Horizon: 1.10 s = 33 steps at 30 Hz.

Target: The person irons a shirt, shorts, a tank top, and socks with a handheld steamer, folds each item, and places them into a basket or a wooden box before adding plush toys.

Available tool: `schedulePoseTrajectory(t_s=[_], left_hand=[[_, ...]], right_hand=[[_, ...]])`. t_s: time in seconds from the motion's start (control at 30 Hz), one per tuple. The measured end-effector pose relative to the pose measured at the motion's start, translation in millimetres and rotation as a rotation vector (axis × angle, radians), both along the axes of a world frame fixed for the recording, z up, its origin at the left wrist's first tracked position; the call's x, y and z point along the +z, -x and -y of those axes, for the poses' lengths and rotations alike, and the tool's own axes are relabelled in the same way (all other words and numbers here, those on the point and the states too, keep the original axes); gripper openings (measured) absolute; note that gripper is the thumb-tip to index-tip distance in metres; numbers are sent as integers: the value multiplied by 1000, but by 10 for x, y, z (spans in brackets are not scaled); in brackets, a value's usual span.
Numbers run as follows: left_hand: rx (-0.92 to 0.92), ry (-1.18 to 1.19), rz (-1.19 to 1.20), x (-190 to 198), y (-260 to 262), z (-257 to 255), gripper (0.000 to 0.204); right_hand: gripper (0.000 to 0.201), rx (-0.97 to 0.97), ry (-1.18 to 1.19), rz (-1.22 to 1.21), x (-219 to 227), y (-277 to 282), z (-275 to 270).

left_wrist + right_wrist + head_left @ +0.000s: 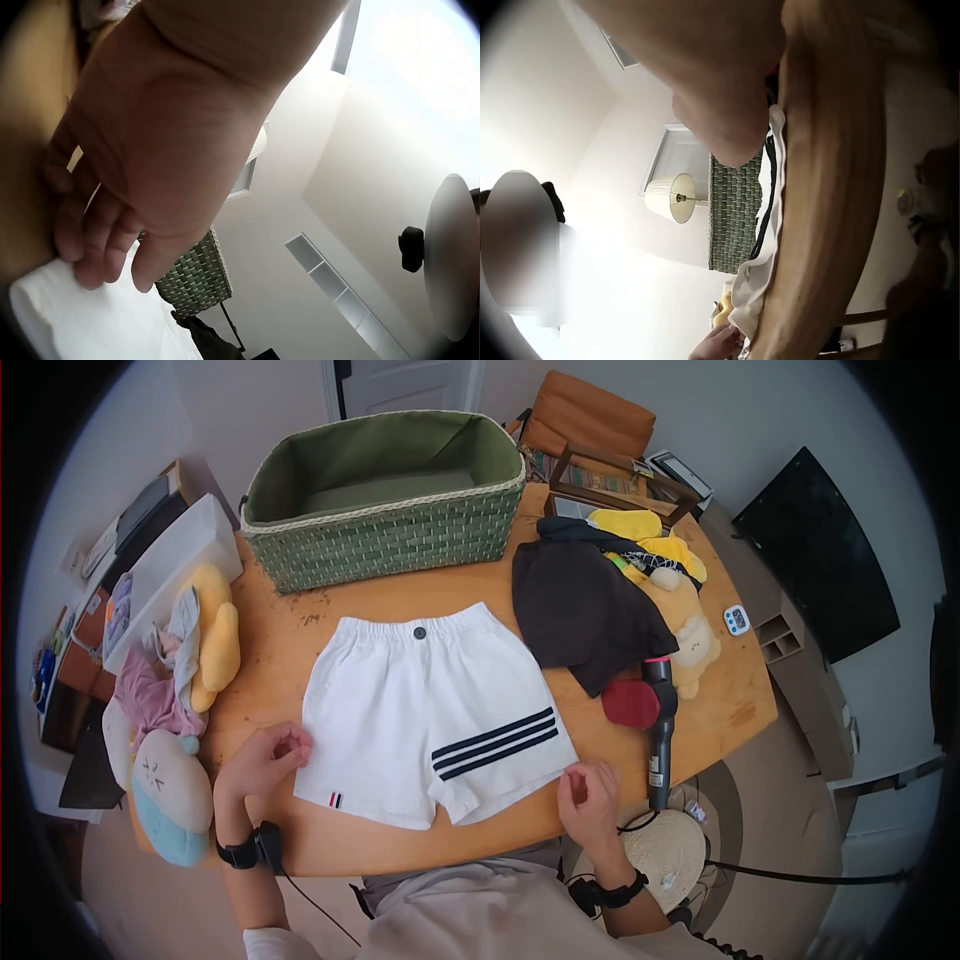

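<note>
White shorts lie spread flat on the table, waistband away from me, with a dark button at the waist. Three dark stripes cross the right leg, and a small red and dark tag marks the left hem. My left hand is at the left side edge of the shorts. In the left wrist view its fingers hang loosely bent over the white cloth. By the right leg's hem corner is my right hand, fingers loosely curved, nothing visible between them. The right wrist view hides its fingertips behind the hand.
A green woven basket with cloth lining stands at the back. Plush toys and a white bin line the left side. On the right are dark clothing, a hair dryer, another plush toy and a small timer.
</note>
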<state>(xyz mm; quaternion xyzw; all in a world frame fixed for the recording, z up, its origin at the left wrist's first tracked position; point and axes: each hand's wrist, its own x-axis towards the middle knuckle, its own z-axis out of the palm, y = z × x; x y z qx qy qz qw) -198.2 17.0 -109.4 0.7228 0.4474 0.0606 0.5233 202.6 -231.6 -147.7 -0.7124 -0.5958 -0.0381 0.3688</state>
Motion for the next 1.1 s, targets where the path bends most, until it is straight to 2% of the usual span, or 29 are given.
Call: schedulePoseTrajectory(t_s=[0.07, 0.2, 0.37, 0.43, 0.5, 0.57, 0.6, 0.67, 0.87, 1.1], left_hand=[[73, 108, 76, -100, 42, -9, 9], [128, 80, 167, -209, 110, 44, 11], [126, -64, 54, -128, 36, 143, 19], [105, -126, -59, -3, -77, 215, 22], [76, -145, -107, 74, -78, 232, 24], [-205, -241, -55, 104, -34, 237, 25], [-197, -239, -58, 108, -25, 250, 25], [-296, -305, -40, 131, -10, 280, 26], [-254, -137, -81, 131, 41, 301, 25], [-340, -215, -91, 115, 26, 322, 26]], right_hand=[[14, -29, -5, -9, -113, -9, 31], [15, -70, -63, -37, -252, 8, 52], [16, -89, -31, -75, -299, 1, 76], [16, -92, -40, -78, -329, 18, 64], [17, -238, -97, -190, -411, 61, 119], [17, -206, -92, -170, -460, 36, 155], [17, -222, -93, -188, -461, 44, 156], [17, -229, -97, -203, -453, 43, 155], [17, -202, -73, -207, -447, 37, 145], [17, -216, -108, -215, -420, 59, 102]])
